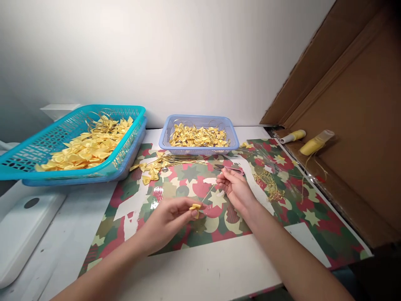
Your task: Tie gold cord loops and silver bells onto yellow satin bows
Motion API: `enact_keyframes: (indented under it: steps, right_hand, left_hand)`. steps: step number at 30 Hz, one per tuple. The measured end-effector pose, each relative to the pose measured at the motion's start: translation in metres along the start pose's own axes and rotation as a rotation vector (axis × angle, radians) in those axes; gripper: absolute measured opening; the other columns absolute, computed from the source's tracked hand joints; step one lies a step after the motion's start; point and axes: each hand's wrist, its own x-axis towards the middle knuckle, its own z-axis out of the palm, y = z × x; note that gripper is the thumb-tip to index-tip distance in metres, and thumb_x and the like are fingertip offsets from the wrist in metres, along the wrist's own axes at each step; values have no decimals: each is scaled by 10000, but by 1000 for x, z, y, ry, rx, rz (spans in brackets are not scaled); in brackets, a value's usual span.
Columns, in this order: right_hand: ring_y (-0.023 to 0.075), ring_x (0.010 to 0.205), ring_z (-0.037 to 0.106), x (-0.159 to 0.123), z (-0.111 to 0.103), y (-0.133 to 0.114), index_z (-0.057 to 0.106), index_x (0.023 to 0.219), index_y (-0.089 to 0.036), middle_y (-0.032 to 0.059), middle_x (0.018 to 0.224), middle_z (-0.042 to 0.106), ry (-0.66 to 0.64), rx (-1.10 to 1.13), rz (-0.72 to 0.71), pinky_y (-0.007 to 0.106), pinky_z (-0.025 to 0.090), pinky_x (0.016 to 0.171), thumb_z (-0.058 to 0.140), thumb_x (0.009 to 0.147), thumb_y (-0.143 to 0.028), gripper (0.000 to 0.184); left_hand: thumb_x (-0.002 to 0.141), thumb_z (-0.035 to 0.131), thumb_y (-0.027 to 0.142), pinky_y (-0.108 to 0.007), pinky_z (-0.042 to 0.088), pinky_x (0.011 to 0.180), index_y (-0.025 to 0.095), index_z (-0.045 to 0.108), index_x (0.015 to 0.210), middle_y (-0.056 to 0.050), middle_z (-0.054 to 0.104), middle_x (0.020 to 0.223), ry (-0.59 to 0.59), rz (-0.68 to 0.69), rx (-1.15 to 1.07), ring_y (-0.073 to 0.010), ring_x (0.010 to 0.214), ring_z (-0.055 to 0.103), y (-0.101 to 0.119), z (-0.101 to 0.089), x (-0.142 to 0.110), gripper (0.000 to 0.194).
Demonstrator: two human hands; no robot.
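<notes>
Between the thumb and fingers of my left hand (172,217) is a small yellow ribbon bow (196,207). A thin pale thread (209,193) runs up from the bow to my right hand (233,188), whose fingertips are pinched on it. Just behind the right hand lies a pair of thread snips (232,168) with pink handles and dark blades. Loose yellow bows (152,170) and a bundle of gold cords (183,159) rest on the patterned mat (188,188), beyond my left hand.
A turquoise basket (138,110) heaped with yellow bows stands at left, stacked on a blue one. A lilac basket (163,136) of bows sits at the back. Gold thread scraps (271,188) lie right, near two yellow spools (315,143) by a cardboard wall (351,117).
</notes>
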Motion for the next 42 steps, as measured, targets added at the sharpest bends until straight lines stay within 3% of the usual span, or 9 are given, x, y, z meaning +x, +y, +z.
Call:
enact_keyframes:
  steps: [4,9,14,20,25,28,31,35,42]
  right_hand:
    - [87,543,651,3,1,4,603,703,-149,-3,618,663,-75,-63,-9,153,534,508,760,731,-230,179]
    - [83,596,662,7,9,11,601,734,-163,-3,710,681,-159,-264,-52,158,544,543,758,709,-276,194]
    - [80,483,607,15,22,12,572,728,-169,-25,552,623,-154,-480,-56,164,511,468,712,736,-301,193]
    - [88,376,507,30,38,17,529,669,-179,-53,453,540,-157,-828,-215,186,424,406,589,808,-292,190]
    - [151,652,623,35,55,20,603,675,-162,32,665,660,-109,-1251,-509,255,477,657,589,780,-160,105]
    - [200,841,642,35,69,20,664,848,-165,83,889,692,-100,-1504,-662,296,463,766,586,820,-189,87]
    - [209,881,649,40,83,24,659,967,-179,102,1016,669,-102,-1731,-740,302,462,754,525,882,-193,160]
    - [212,886,648,48,94,28,654,922,-156,118,1010,650,-123,-1973,-800,284,463,691,443,894,-86,224]
    - [203,891,593,40,82,29,588,1011,-147,131,1040,615,-76,-2178,-957,265,428,630,376,928,-85,237]
  left_hand:
    - [960,396,201,-326,533,683,172,637,1086,-97,720,974,68,443,765,-209,817,664,-6,13,-2,273]
    - [937,463,249,-379,524,647,121,670,949,-133,693,917,40,392,1164,-247,764,616,-5,34,2,243]
    - [896,534,404,-491,492,901,120,549,1296,-175,551,1354,64,344,1070,-350,1153,546,-7,31,-10,491]
    - [890,509,483,-518,225,1161,237,133,1528,-80,224,1577,-162,349,792,-313,1443,215,-25,22,-27,780]
    - [905,467,508,-545,153,1170,229,64,1533,-92,166,1589,-132,329,783,-325,1457,148,-25,25,-27,797]
    - [915,460,485,-543,162,1167,231,35,1534,-96,146,1594,-70,336,775,-330,1457,141,-25,26,-27,793]
    - [917,463,460,-555,193,1158,238,65,1535,-86,139,1599,-37,328,765,-339,1459,127,-27,26,-29,767]
    - [915,474,394,-568,238,1143,239,216,1507,-76,176,1596,42,325,749,-343,1453,144,-29,24,-30,663]
    - [859,513,254,-558,324,1102,200,518,1281,-112,424,1468,200,381,722,-342,1370,316,-21,23,-27,425]
